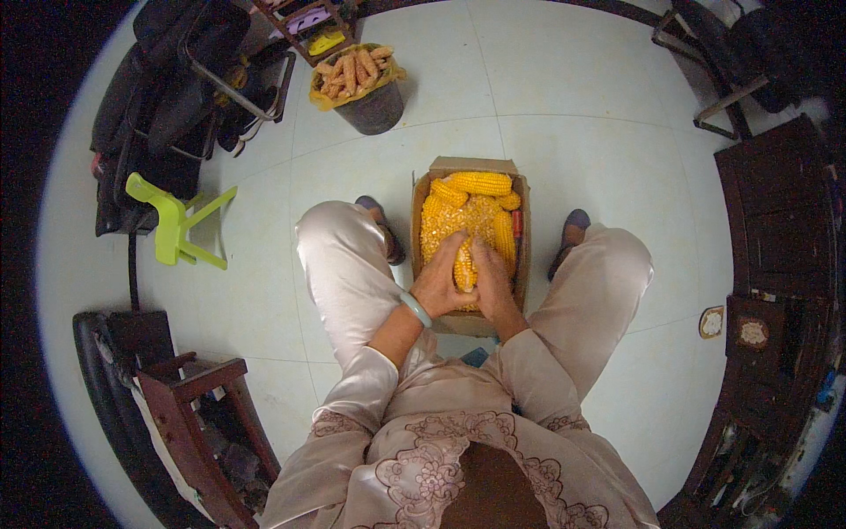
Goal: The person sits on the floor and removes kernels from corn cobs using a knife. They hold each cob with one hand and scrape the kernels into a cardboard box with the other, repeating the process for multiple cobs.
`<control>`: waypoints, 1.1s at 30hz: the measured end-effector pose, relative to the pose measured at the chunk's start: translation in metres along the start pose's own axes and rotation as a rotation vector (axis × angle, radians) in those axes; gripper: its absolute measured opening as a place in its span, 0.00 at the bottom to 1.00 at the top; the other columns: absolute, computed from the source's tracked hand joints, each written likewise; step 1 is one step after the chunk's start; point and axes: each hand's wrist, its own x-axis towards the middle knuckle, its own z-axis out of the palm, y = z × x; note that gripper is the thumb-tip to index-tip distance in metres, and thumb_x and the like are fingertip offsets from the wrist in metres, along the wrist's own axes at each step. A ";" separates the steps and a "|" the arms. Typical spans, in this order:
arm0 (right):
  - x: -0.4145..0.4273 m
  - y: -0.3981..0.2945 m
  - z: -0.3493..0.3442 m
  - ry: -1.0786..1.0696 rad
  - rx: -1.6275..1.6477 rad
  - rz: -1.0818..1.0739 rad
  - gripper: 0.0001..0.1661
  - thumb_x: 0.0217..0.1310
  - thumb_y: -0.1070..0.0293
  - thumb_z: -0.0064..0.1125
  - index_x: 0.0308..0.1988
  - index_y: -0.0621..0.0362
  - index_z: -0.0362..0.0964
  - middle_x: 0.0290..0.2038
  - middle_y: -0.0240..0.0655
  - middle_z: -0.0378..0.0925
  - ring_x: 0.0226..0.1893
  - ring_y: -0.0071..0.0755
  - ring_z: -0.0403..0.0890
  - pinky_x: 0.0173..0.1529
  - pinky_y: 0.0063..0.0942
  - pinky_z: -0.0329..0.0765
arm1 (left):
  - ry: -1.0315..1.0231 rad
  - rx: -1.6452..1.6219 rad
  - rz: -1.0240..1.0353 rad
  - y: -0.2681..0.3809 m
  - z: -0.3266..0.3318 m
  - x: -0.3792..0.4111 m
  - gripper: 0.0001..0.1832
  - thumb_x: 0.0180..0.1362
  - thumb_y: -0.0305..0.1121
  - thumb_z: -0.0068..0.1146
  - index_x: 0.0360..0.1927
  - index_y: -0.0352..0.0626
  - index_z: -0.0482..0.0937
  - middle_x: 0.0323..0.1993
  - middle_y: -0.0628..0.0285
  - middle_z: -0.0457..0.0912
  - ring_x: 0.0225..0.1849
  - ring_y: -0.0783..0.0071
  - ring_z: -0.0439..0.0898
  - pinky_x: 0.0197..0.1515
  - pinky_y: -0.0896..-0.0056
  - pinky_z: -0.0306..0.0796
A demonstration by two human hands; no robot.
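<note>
An ear of yellow corn (465,271) is held between my two hands, above an open cardboard box (472,324). My left hand (441,278) grips it from the left, with a pale green bangle (416,309) on the wrist. From the right, my right hand (492,281) closes on the same ear. Loose corn kernels (462,221) fill the middle of the box. Whole ears of corn (481,182) lie along its far end, and another ear (504,243) lies at its right side. A red object (517,223) stands against the right wall.
Beyond the box stands a black bucket (373,112) lined with a yellow bag and heaped with bare corncobs (350,74). To the left are a lime-green plastic stool (173,221) and black chairs (165,86). A dark wooden cabinet (773,211) lines the right side.
</note>
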 end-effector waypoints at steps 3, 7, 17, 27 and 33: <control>0.000 -0.007 0.007 0.024 -0.148 -0.046 0.27 0.63 0.52 0.38 0.44 0.66 0.69 0.40 0.45 0.74 0.42 0.42 0.73 0.50 0.33 0.66 | 0.000 0.049 0.027 -0.004 0.002 -0.002 0.56 0.29 0.42 0.72 0.61 0.33 0.49 0.58 0.42 0.59 0.61 0.48 0.58 0.63 0.60 0.53; 0.000 -0.007 0.004 0.026 -0.181 -0.032 0.28 0.63 0.51 0.38 0.44 0.66 0.69 0.39 0.45 0.74 0.42 0.39 0.73 0.49 0.31 0.66 | -0.013 0.018 0.000 -0.005 0.004 -0.004 0.57 0.29 0.43 0.72 0.61 0.33 0.49 0.58 0.42 0.58 0.61 0.49 0.58 0.63 0.60 0.52; 0.001 -0.013 0.009 -0.011 -0.261 -0.013 0.28 0.63 0.51 0.37 0.43 0.67 0.69 0.40 0.48 0.73 0.41 0.43 0.73 0.48 0.33 0.67 | -0.014 0.052 -0.030 -0.003 0.000 -0.004 0.57 0.28 0.41 0.72 0.60 0.30 0.50 0.57 0.40 0.59 0.60 0.48 0.59 0.62 0.59 0.52; 0.002 -0.004 0.005 0.070 -0.218 0.030 0.26 0.62 0.51 0.37 0.42 0.65 0.69 0.37 0.53 0.73 0.39 0.53 0.73 0.44 0.38 0.67 | -0.033 0.073 -0.035 -0.005 -0.001 -0.004 0.57 0.29 0.44 0.71 0.61 0.30 0.48 0.57 0.40 0.60 0.59 0.47 0.60 0.61 0.57 0.52; -0.004 -0.018 0.012 0.045 -0.590 -0.108 0.28 0.62 0.52 0.36 0.40 0.68 0.69 0.35 0.53 0.74 0.37 0.54 0.74 0.43 0.39 0.68 | -0.005 0.070 -0.039 -0.003 0.001 -0.006 0.57 0.30 0.47 0.71 0.60 0.30 0.50 0.56 0.41 0.60 0.59 0.47 0.60 0.61 0.57 0.53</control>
